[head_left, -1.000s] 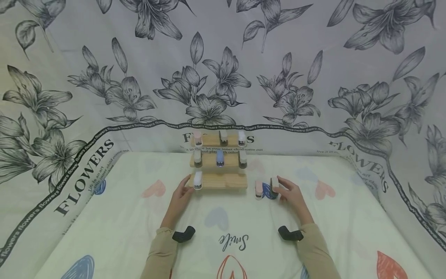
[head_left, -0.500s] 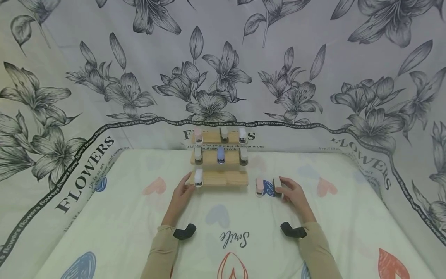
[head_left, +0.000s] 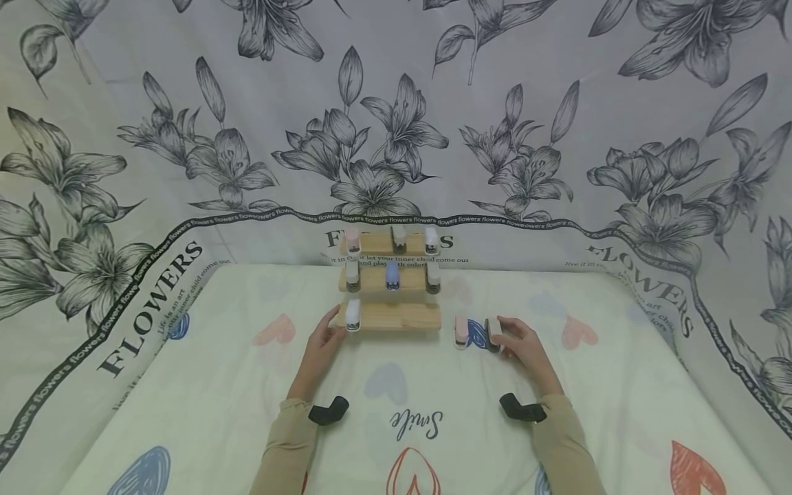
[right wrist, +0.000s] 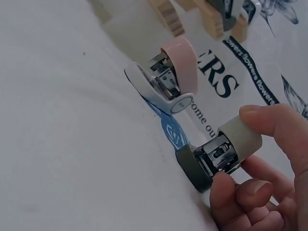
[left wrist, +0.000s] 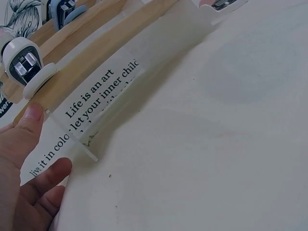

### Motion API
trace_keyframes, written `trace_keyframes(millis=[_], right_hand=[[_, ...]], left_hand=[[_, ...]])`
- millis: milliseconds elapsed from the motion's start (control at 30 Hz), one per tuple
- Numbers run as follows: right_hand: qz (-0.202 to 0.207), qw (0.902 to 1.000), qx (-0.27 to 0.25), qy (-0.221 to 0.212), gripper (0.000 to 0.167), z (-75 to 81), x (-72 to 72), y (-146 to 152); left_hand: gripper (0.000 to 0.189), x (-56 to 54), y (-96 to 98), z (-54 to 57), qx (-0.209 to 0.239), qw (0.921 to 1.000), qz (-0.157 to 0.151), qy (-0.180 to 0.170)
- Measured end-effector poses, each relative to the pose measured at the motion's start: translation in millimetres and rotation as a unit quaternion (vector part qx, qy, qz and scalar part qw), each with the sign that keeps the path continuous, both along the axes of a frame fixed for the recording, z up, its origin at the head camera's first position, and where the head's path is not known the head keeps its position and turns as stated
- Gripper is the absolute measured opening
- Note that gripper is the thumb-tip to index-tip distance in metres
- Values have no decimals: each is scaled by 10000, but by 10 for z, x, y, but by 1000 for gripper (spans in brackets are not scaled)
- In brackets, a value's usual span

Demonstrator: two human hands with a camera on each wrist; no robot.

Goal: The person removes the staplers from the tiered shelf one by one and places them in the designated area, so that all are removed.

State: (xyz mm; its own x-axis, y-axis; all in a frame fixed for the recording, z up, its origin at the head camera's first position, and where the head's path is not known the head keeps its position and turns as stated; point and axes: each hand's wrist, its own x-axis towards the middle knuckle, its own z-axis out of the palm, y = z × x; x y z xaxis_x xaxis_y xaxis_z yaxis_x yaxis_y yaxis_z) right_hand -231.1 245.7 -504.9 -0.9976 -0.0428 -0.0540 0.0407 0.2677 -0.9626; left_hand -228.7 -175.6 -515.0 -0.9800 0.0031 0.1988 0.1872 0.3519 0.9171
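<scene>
My right hand (head_left: 521,344) holds a small stapler (right wrist: 244,138) with a pale grey-green top and dark green base, thumb on its top and fingers at its lower side. It stands on the cloth right of a pink-and-white stapler (head_left: 460,333). My left hand (head_left: 322,349) grips the left end of the lowest board of a three-step wooden rack (head_left: 396,317), thumb on the wood (left wrist: 91,57); part of its fingers is hidden. A white stapler (head_left: 353,315) sits on that board's left end.
More small staplers stand on the upper boards, including a blue stapler (head_left: 392,276) in the middle row and a pink stapler (head_left: 352,240) at top left. A patterned cloth (head_left: 247,385) covers the table, with a flowered curtain (head_left: 396,151) behind the rack.
The head view has shifted slightly. My right hand and its stapler have moved a little to the right, widening the gap to the pink stapler. My left hand stays at the rack.
</scene>
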Motion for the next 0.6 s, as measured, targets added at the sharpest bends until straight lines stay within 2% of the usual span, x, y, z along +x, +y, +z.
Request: trace_keyframes(millis=[300, 500, 600], right_hand=[[-90, 9999, -7, -119, 56, 23, 48, -21], [-83, 9999, -19, -80, 57, 39, 68, -29], [53, 9999, -65, -59, 59, 51, 56, -23]], left_hand=[[48, 15, 12, -3, -123, 9992, 157, 347], [48, 12, 30, 3, -156, 9991, 255, 307], [50, 9, 40, 11, -108, 9995, 172, 242]])
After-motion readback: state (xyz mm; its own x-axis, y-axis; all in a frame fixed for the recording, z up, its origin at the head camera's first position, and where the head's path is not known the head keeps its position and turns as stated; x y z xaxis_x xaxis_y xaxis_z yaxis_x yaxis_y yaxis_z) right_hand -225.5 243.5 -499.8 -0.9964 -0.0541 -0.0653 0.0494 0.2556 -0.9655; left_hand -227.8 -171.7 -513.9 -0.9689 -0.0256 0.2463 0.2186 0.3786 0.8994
